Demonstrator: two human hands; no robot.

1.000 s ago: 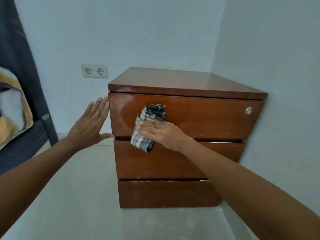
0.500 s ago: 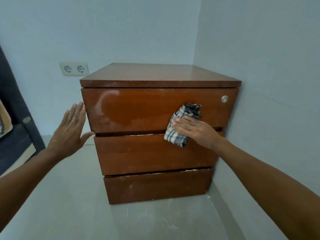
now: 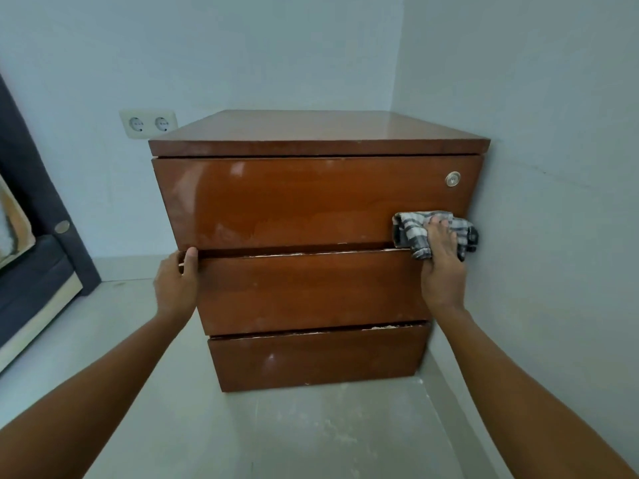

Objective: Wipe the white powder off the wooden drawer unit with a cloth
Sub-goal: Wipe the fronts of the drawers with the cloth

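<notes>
Pressing a crumpled grey-and-white checked cloth (image 3: 415,233) against the glossy brown wooden three-drawer unit (image 3: 311,202), at the right end of its top drawer front, below the round metal lock (image 3: 452,179); right hand (image 3: 441,267) gripping the cloth. Left hand (image 3: 177,283) curling round the unit's left front edge, thumb at the upper drawer gap. Judging roughly midway: white powder (image 3: 262,228) hazing the top front's lower left, specks dotting the lower drawers. Showing no legible writing.

No readable text, labels or numbers anywhere.
</notes>
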